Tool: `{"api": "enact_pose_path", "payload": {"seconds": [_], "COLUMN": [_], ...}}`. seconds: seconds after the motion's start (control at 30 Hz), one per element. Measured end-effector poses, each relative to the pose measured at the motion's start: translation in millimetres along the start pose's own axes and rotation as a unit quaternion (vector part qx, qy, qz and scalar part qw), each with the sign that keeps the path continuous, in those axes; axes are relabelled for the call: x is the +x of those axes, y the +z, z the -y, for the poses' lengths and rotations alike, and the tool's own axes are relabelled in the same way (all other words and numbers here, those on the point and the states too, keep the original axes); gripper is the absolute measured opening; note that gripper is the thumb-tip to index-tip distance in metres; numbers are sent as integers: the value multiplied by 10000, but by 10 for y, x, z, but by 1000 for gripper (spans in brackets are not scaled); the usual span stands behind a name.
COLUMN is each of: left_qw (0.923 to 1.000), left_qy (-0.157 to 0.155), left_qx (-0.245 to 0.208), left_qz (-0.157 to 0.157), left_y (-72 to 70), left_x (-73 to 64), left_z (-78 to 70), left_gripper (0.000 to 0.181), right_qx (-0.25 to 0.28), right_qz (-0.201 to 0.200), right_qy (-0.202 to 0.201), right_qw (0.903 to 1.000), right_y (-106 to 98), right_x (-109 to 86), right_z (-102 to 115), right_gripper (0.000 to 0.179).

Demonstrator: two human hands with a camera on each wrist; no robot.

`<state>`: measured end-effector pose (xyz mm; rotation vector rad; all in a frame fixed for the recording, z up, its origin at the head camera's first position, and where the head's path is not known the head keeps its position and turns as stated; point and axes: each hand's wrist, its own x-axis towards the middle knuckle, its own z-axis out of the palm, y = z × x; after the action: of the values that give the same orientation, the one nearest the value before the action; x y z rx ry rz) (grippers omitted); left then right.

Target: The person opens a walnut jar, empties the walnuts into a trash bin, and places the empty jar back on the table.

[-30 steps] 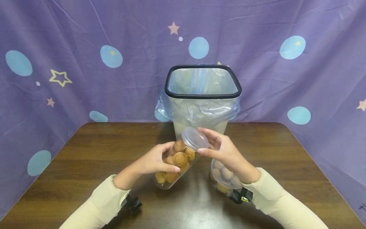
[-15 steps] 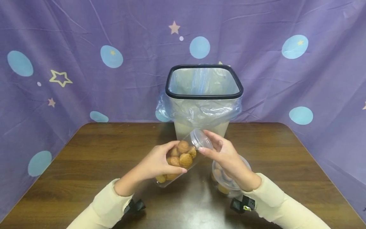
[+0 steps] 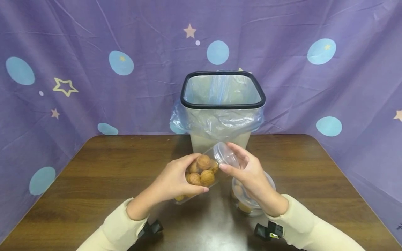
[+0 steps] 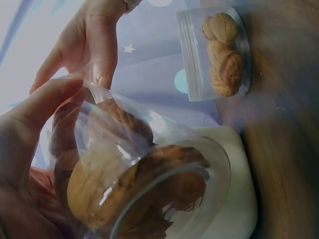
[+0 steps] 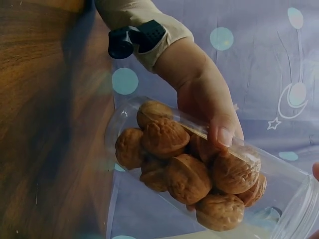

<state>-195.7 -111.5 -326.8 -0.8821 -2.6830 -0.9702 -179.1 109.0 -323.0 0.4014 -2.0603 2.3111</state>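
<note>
My left hand (image 3: 172,179) grips a clear plastic jar (image 5: 134,107) part-filled with walnuts (image 5: 187,177). Raised over the table, the jar tilts with its lidded end up to the right. My right hand (image 3: 251,177) holds the clear lid (image 3: 224,155) at that end, thumb on the near side and fingers on the far side. In the left wrist view the jar's round base faces the camera. A second lidded jar (image 4: 212,55), also with walnuts in it, stands on the table below my right hand, which partly hides it in the head view.
Behind the hands stands a pale bin (image 3: 205,136) with a black rim (image 3: 223,106) and a blue plastic bag (image 3: 179,116) lining it. The brown wooden table (image 3: 110,174) ends at a purple curtain (image 3: 150,87) with stars and blue dots.
Both hands and the jar have shifted slightly to the right. The lid has turned to face more toward the right, and my left hand covers more of the jar's lower end.
</note>
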Motion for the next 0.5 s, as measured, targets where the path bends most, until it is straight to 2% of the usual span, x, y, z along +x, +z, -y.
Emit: {"api": "enact_pose_path", "payload": {"seconds": [0.33,0.5], "left_qw": [9983,9970], "left_qy": [474,662], "left_qx": [304,302], "left_qz": [-175,-280], "left_y": [19,19], "left_x": [-1,13], "left_z": [-47,-69], "left_gripper": [81,79], "right_qx": [-347,-356], "right_qz": [-104,-94], "right_qy": [-592,-915], "right_qw": [9976,9951], "right_y": [-50,-77], "right_x": [-116,-138], "right_z": [21,13], "right_gripper": [68,68]}}
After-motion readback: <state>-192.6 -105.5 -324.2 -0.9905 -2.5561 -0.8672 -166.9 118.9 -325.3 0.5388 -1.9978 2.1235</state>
